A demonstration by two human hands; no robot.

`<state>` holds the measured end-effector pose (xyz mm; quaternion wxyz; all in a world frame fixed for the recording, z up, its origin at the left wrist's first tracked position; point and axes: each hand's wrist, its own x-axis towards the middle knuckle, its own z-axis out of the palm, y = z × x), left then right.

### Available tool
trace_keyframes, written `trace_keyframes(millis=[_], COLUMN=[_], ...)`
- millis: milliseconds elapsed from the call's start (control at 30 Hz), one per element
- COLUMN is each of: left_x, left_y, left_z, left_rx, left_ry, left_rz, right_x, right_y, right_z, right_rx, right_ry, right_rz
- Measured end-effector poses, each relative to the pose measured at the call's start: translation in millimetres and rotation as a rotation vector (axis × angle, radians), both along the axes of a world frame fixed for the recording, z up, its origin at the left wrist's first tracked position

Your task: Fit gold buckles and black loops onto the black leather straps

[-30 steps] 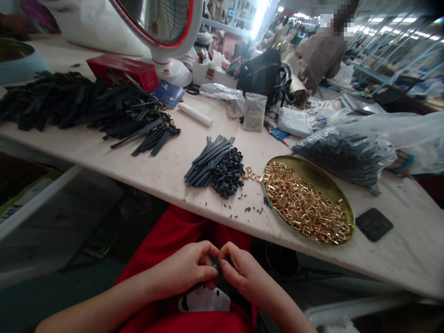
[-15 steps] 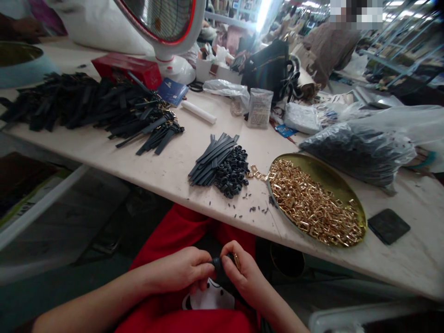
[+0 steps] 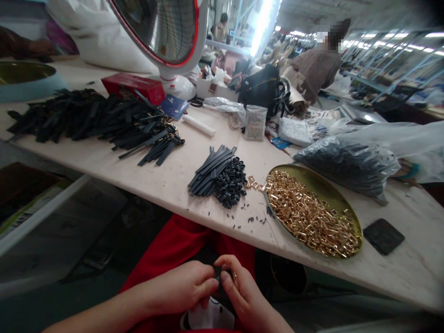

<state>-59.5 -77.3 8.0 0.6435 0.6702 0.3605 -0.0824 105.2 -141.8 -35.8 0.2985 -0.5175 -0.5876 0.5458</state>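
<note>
Over my lap, my left hand [image 3: 194, 286] is closed, thumb and forefinger pinching a small black strap piece [image 3: 218, 278]. Only a bit of that piece shows between my hands; my fingers cover the rest. Facing it, my right hand [image 3: 239, 286] is curled, with a gold buckle [image 3: 235, 279] tucked against its fingers and its thumb and forefinger at the strap piece. On the table beyond lie a stack of flat black straps [image 3: 210, 171] and a heap of small black loops [image 3: 231, 185]. A round tray [image 3: 322, 178] to the right holds many gold buckles [image 3: 308, 215].
A pile of black straps [image 3: 79, 115] with gold fittings covers the left side. Behind stand a fan [image 3: 169, 81], a red box [image 3: 133, 88] and a black bag [image 3: 260, 88]. A plastic bag [image 3: 350, 162] and a dark square pad [image 3: 384, 236] are at right. Someone stands farther back.
Both hands have dropped slightly in view. The right forefinger has lifted and spread from its thumb, and less of the strap piece shows. The view has tilted up a little.
</note>
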Motion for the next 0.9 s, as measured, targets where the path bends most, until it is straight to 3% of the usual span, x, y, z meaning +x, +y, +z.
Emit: trace_keyframes(millis=[133,300,533,667,800,900], left_x=[-2.1,-6.4,0.9,-5.1,-8.1,-1.6], left_y=[4.4,16.0,22.4,35.5,49.1,52.8], left_z=[3.3,2.3,-4.1,-3.4,1.0,-1.6], left_rx=[0.186,0.298,0.094,-0.033,-0.044,-0.058], left_ry=[0.002,0.010,-0.162,-0.119,-0.099,-0.120], left_rz=[0.035,0.066,0.140,0.216,0.234,0.230], right_x=[-4.9,-0.9,-11.7,-10.4,-4.3,-3.2], right_y=[6.7,19.8,26.0,38.9,50.0,52.2], right_z=[-2.5,-2.1,-20.1,-13.5,-5.7,-9.1], right_rx=[0.057,0.301,0.201,0.152,0.176,0.204], right_ry=[0.018,-0.230,-0.052,-0.030,-0.102,-0.138], right_rz=[-0.093,-0.071,-0.126,-0.189,-0.262,-0.281])
